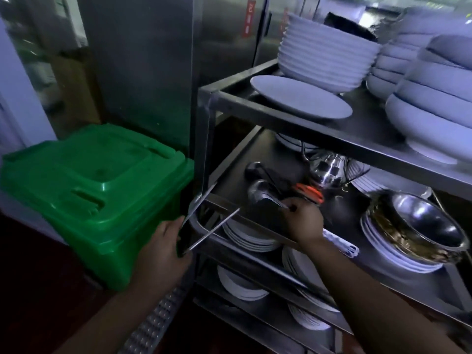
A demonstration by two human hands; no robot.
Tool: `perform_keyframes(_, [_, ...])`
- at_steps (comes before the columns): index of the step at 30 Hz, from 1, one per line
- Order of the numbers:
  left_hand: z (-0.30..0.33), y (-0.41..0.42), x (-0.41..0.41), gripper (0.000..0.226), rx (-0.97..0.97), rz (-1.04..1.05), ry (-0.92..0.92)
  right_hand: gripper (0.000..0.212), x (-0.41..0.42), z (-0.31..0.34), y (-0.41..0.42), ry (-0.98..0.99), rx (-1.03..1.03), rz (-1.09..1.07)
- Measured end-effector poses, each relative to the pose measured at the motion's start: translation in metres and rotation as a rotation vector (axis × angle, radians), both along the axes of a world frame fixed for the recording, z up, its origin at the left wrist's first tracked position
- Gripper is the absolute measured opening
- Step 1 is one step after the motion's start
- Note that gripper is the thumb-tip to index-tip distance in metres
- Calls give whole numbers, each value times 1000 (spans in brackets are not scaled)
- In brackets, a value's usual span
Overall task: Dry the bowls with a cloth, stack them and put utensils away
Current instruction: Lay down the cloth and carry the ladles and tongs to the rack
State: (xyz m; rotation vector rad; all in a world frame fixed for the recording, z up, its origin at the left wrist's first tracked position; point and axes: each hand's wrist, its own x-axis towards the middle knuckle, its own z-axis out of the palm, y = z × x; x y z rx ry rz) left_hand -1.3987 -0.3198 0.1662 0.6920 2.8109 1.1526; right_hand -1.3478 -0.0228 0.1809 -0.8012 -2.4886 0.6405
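White bowls [329, 54] sit stacked; right hand [304, 219] pinches a ladle [263, 194] onto the shelf [229, 172], left hand [163, 241] grips tongs [204, 221], unstowed

The left hand's [163, 245] fingers curl out of sight behind the metal tongs [209, 221], so how the grip closes on the handle cannot be told. The right hand [305, 221] covers the end of the ladle [263, 194] handle; its fingertips are hidden. Beyond the right grip, a shiny steel vessel [328, 171] and an orange item [309, 191] sit in deep shadow, their shapes unclear. Right of that grip, a steel bowl [424, 223] is smeared by motion blur. Above it, the stacked white bowls [434, 98] run off the right edge. Below both grips, lower-shelf plates [242, 284] are half hidden by the rack's [281, 108] rails.
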Motion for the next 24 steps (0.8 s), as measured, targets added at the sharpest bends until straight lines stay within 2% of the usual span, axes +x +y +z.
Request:
perform_keyframes(4, [0, 3, -44, 75, -12, -142, -23, 4, -46, -13, 8, -17, -192, -2])
perform_keyframes(8, [-4, 7, -68, 77, -55, -243, -36, 21, -68, -25, 8, -15, -283, 0])
perform_keyframes(10, [-7, 9, -77, 77, -77, -281, -31, 16, -75, -30, 8, -14, -333, -13])
perform_keyframes(12, [-9, 11, -84, 79, -80, -324, -35, 10, -76, -35, 10, -13, -345, -44])
perform_keyframes(15, [-12, 16, -89, 79, -61, -366, -46, 12, -71, -36, 7, -7, -310, -66])
perform_keyframes(19, [-9, 31, -89, 78, -1, -402, -43, 21, -52, -23, -16, 209, -237, -62])
perform_keyframes(22, [-6, 48, -86, 78, 76, -421, -36, 31, -31, -22, -49, 375, -440, -77])
perform_keyframes(24, [-3, 62, -85, 78, 103, -418, -27, 23, -23, -24, -70, 451, -623, -119])
